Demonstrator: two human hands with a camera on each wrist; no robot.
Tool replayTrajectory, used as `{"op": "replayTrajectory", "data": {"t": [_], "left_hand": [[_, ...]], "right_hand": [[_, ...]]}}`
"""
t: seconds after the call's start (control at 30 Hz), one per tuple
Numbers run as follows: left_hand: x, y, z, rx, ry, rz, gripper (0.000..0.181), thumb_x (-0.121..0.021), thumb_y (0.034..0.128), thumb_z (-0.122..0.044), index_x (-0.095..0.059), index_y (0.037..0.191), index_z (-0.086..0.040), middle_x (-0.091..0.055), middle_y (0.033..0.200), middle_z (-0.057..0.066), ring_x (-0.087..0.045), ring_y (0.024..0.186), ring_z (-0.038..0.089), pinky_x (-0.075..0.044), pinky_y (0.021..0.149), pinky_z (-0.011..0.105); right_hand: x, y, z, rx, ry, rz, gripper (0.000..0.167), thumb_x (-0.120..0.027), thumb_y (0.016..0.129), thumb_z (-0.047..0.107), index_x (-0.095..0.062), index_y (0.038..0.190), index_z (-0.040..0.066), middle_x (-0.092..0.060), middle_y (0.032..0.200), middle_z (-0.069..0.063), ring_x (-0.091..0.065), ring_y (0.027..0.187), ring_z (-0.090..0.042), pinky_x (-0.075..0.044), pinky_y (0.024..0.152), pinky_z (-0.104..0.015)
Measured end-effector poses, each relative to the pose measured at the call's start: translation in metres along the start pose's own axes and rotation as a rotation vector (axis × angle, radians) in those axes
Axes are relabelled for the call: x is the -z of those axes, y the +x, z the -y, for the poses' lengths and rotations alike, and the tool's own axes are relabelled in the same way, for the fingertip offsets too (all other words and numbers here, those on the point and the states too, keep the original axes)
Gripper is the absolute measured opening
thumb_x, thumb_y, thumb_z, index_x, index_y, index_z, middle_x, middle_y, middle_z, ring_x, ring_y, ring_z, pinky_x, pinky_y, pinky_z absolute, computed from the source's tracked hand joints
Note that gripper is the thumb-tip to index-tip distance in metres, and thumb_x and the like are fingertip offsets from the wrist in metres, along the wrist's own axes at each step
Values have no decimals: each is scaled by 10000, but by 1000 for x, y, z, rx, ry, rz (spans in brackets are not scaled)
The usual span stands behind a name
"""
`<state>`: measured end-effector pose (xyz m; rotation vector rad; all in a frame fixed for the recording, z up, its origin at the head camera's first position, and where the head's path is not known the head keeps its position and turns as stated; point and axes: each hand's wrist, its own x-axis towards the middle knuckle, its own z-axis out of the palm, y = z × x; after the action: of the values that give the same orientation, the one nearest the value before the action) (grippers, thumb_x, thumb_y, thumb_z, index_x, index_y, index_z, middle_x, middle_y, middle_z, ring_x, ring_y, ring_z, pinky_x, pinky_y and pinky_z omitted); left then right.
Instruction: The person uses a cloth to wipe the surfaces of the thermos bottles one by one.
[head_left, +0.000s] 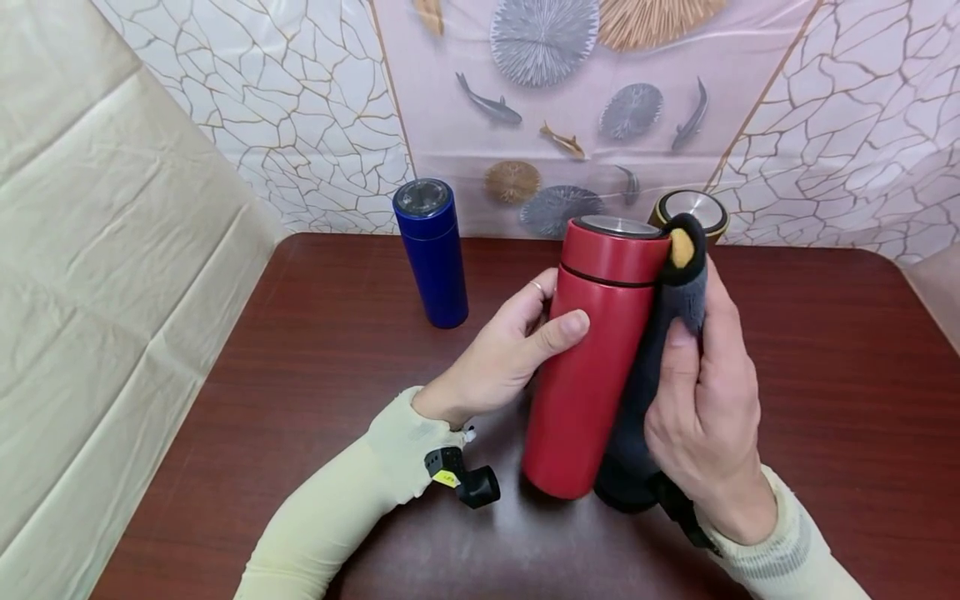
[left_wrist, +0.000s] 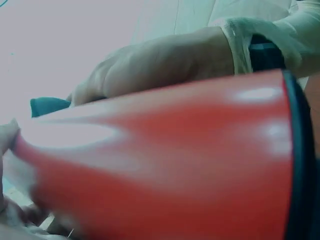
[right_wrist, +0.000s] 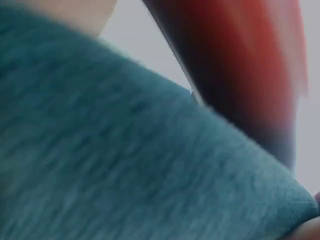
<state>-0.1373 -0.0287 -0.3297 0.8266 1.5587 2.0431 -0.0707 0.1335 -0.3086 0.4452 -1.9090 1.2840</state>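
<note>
A red insulated bottle (head_left: 588,358) with a steel-topped lid stands tilted in front of me. My left hand (head_left: 502,358) grips its upper left side, thumb across the front and fingers mostly hidden behind. My right hand (head_left: 708,408) pinches a dark grey cloth (head_left: 686,302) with black edging and a yellow inner side, folded over beside the lid. The cloth hangs down along the bottle's right side. In the left wrist view the red bottle (left_wrist: 190,160) fills the middle, with the right hand (left_wrist: 160,65) beyond it. The cloth (right_wrist: 125,135) covers much of the right wrist view.
A blue bottle (head_left: 435,267) stands at the back left of the dark red wooden table (head_left: 247,417). Behind the cloth, at the back right, shows the top of a gold-coloured bottle (head_left: 722,221). A patterned sheet (head_left: 465,150) hangs behind the table.
</note>
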Motion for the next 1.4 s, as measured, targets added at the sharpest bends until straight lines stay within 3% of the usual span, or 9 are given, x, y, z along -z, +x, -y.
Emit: {"op": "replayTrajectory", "data": {"t": [0.13,0.37,0.53,0.67,0.77,0.93,1.03,1.23,1.4], "left_hand": [[3,0,0,-9,-47,-22,625,-655,956,-523,-402,1364,-125,-581,1229,109,-646,1014,164,-559,833,320],[3,0,-4,21,-62,-53,372,-525,1037,-219,-359,1367,-176,-583,1268,150,-644,1039,186,-557,848,338],[-2,-2,-6,63,-3,16,389,-458,1052,-100,-307,1406,-152,-556,1242,149,-624,1022,157,-544,833,311],[-3,-5,-10,118,12,73,381,-360,1089,-187,-278,1456,-135,-516,1308,141,-593,1102,163,-517,906,297],[-3,-8,-13,154,4,83,499,-271,1109,-268,-167,1579,-138,-371,1528,91,-472,1337,187,-459,1080,357],[-1,-11,-15,178,21,49,594,-194,1126,-306,49,1644,-144,-20,1715,-36,-149,1577,197,-307,1236,511],[-2,-12,-15,157,-1,36,581,-168,1126,-310,35,1646,-149,-30,1719,-33,-159,1582,231,-302,1232,540],[-3,-8,-17,30,-155,9,553,-147,1126,-294,-15,1643,-150,-134,1690,35,-219,1545,223,-211,1273,512],[3,-4,-23,-107,-207,-127,521,-142,1132,-299,-182,1602,-77,-339,1559,141,-440,1351,179,-351,1196,385]], "right_hand": [[3,0,4,-85,-24,17,491,-396,1016,-67,-456,1501,-14,-526,1524,-116,-506,1410,-217,-362,1210,-306],[2,7,5,-82,-4,-136,410,-430,1032,-11,-531,1426,-57,-598,1436,-172,-553,1346,-252,-384,1191,-372],[2,8,2,-26,10,-201,385,-442,1027,-2,-538,1381,-118,-609,1410,-208,-569,1337,-279,-401,1185,-385],[-2,6,-5,126,28,-119,382,-456,1017,-34,-518,1372,-158,-536,1465,-286,-511,1407,-357,-388,1197,-411],[-4,2,-10,220,0,-33,401,-490,1021,-15,-523,1412,-100,-458,1523,-303,-416,1476,-382,-351,1219,-413],[-9,-6,-17,282,-119,119,547,-501,1066,197,-358,1578,71,-214,1699,-117,-159,1590,-332,-217,1286,-414],[-13,-10,-19,302,-148,175,639,-471,1076,325,-226,1629,121,-75,1725,-39,-39,1603,-331,-159,1298,-466],[-19,-18,-17,373,-212,213,633,-434,1082,356,-233,1624,98,-75,1728,-82,-39,1598,-358,-129,1298,-506],[-26,-28,-19,433,-278,287,607,-395,1093,328,-245,1613,54,-68,1731,-96,-42,1602,-360,-130,1301,-483]]}}
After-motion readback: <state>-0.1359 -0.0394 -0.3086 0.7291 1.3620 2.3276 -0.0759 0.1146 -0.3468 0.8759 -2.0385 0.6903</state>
